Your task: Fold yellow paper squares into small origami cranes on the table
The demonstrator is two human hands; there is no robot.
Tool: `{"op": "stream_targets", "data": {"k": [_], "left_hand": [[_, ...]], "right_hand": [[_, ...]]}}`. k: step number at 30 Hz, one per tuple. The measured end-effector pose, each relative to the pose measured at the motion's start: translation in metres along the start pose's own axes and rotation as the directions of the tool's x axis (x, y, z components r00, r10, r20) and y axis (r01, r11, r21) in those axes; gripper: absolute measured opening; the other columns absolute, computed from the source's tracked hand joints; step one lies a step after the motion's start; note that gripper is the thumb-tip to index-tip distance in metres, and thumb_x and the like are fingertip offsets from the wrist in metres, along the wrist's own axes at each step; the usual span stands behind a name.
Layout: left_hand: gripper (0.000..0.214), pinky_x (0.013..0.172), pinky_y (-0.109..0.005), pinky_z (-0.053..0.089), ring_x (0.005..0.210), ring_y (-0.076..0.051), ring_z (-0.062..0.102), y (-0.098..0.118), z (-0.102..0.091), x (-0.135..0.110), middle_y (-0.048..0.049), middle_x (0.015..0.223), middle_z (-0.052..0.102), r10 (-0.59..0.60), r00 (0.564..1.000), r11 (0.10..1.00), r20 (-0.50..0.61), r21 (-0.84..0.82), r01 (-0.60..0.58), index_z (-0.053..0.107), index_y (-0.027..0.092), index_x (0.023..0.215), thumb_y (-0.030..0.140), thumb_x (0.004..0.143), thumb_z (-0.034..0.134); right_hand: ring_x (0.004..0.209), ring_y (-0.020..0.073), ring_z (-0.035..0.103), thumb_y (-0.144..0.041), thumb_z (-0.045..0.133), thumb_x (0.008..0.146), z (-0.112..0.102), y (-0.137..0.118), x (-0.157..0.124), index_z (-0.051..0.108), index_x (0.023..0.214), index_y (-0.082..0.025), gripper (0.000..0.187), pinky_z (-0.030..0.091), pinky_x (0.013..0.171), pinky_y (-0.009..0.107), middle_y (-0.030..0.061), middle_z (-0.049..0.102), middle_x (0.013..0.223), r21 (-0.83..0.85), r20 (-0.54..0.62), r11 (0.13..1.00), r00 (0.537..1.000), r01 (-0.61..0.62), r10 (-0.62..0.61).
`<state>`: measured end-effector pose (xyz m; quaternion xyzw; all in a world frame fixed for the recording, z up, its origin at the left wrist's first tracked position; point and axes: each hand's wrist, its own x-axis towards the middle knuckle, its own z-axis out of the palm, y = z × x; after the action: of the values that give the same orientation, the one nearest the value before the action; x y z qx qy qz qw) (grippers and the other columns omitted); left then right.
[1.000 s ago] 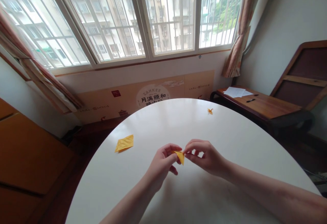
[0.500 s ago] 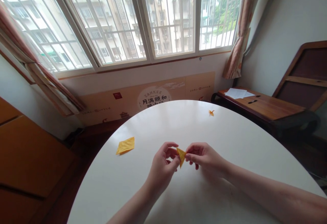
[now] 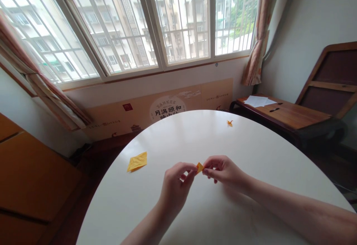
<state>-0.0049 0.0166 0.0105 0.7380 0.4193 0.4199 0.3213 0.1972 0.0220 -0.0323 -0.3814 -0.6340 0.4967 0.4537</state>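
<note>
Between my two hands is a small piece of folded yellow paper [image 3: 200, 167], held above the white round table [image 3: 178, 137]. My left hand [image 3: 178, 181] pinches its left side between thumb and fingers, covering part of it. On the other side, the thumb and forefinger of my right hand [image 3: 223, 169] grip the right corner. A flat yellow sheet [image 3: 137, 162], creased, lies on the table to the left. Toward the far right edge sits a small orange-yellow folded paper figure [image 3: 230, 123], which looks like a bird.
A low wooden bench [image 3: 298, 114] stands beyond the table on the right, with white papers [image 3: 256, 101] and a small dark object on it. Orange-brown cabinet doors [image 3: 30, 178] are at the left. Barred windows and tied curtains [image 3: 255, 62] line the far wall.
My left fingers have closed further over the folded paper, so less of it shows. My right hand keeps its grip in nearly the same place.
</note>
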Motion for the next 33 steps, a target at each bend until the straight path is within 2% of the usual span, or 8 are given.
{"op": "stream_targets", "data": {"k": [3, 8, 11, 14, 16, 19, 22, 33], "left_hand": [[0.014, 0.062, -0.028, 0.050, 0.080, -0.022, 0.069, 0.000, 0.001, 0.000, -0.0078, 0.089, 0.076, 0.039, 0.999, 0.999, 0.003, 0.017, -0.039, 0.077, 0.023, 0.084, 0.021, 0.087, 0.064], [0.021, 0.070, -0.030, 0.054, 0.102, -0.026, 0.066, 0.003, 0.001, -0.004, -0.0115, 0.115, 0.070, 0.080, 0.996, 0.996, 0.051, -0.044, -0.077, 0.077, 0.024, 0.097, 0.015, 0.082, 0.065], [0.015, 0.071, -0.032, 0.056, 0.095, -0.025, 0.067, 0.003, -0.001, -0.005, -0.0125, 0.118, 0.067, 0.125, 0.991, 0.992, 0.055, -0.006, -0.125, 0.078, 0.024, 0.094, 0.020, 0.084, 0.068], [0.013, 0.077, -0.034, 0.056, 0.087, -0.022, 0.068, 0.001, -0.004, -0.006, -0.0119, 0.113, 0.068, 0.194, 0.981, 0.976, 0.006, 0.102, -0.194, 0.079, 0.025, 0.086, 0.022, 0.088, 0.067], [0.015, 0.079, -0.035, 0.056, 0.089, -0.022, 0.068, 0.000, -0.006, -0.006, -0.0114, 0.112, 0.069, 0.266, 0.964, 0.952, -0.007, 0.162, -0.261, 0.080, 0.027, 0.090, 0.020, 0.089, 0.066], [0.021, 0.074, -0.033, 0.056, 0.089, -0.021, 0.067, -0.002, -0.007, -0.005, -0.0105, 0.111, 0.069, 0.422, 0.907, 0.883, 0.003, 0.227, -0.411, 0.078, 0.027, 0.095, 0.015, 0.091, 0.062], [0.022, 0.073, -0.031, 0.055, 0.088, -0.019, 0.066, -0.003, -0.007, -0.004, -0.0091, 0.110, 0.069, 0.534, 0.845, 0.812, 0.019, 0.269, -0.518, 0.074, 0.025, 0.094, 0.010, 0.092, 0.058], [0.026, 0.085, -0.034, 0.056, 0.101, -0.020, 0.065, -0.002, -0.006, -0.004, -0.0088, 0.115, 0.064, 0.462, 0.875, 0.827, 0.148, 0.284, -0.485, 0.068, 0.024, 0.103, 0.006, 0.088, 0.056]], "right_hand": [[0.060, 0.0127, 0.059, -0.044, 0.072, 0.085, 0.000, 0.001, -0.001, 0.075, 0.087, -0.017, 0.027, 0.050, 0.050, 0.022, 0.0022, 0.066, 0.070, -0.020, -0.037, 0.999, 0.998, 0.046, -0.047], [0.060, 0.0132, 0.058, -0.038, 0.071, 0.087, 0.001, -0.007, -0.004, 0.075, 0.085, -0.017, 0.022, 0.047, 0.051, 0.023, 0.0033, 0.069, 0.072, -0.113, -0.113, 0.981, 0.979, 0.159, -0.172], [0.063, 0.0141, 0.060, -0.034, 0.071, 0.087, 0.003, -0.014, -0.006, 0.076, 0.085, -0.017, 0.017, 0.047, 0.054, 0.024, 0.0049, 0.073, 0.075, -0.156, -0.116, 0.969, 0.971, 0.189, -0.208], [0.060, 0.0129, 0.059, -0.036, 0.070, 0.088, 0.007, -0.018, -0.007, 0.078, 0.089, -0.017, 0.020, 0.048, 0.052, 0.023, 0.0052, 0.073, 0.075, -0.079, -0.077, 0.984, 0.983, 0.161, -0.167], [0.060, 0.0133, 0.061, -0.040, 0.071, 0.087, 0.009, -0.018, -0.008, 0.079, 0.092, -0.017, 0.025, 0.049, 0.050, 0.022, 0.0058, 0.072, 0.075, 0.034, -0.031, 0.993, 0.994, 0.109, -0.108], [0.066, 0.0157, 0.065, -0.044, 0.074, 0.084, 0.009, -0.015, -0.007, 0.079, 0.096, -0.016, 0.031, 0.051, 0.048, 0.021, 0.0071, 0.072, 0.076, 0.201, 0.030, 0.979, 0.999, 0.033, -0.040], [0.067, 0.0162, 0.066, -0.044, 0.076, 0.083, 0.007, -0.013, -0.006, 0.079, 0.096, -0.016, 0.032, 0.052, 0.047, 0.021, 0.0079, 0.073, 0.078, 0.291, 0.042, 0.957, 0.999, -0.008, -0.004], [0.064, 0.0151, 0.064, -0.039, 0.083, 0.076, 0.005, -0.015, -0.002, 0.079, 0.083, -0.016, 0.025, 0.049, 0.047, 0.021, 0.0070, 0.074, 0.076, 0.385, 0.036, 0.917, 0.994, -0.109, 0.103]]}}
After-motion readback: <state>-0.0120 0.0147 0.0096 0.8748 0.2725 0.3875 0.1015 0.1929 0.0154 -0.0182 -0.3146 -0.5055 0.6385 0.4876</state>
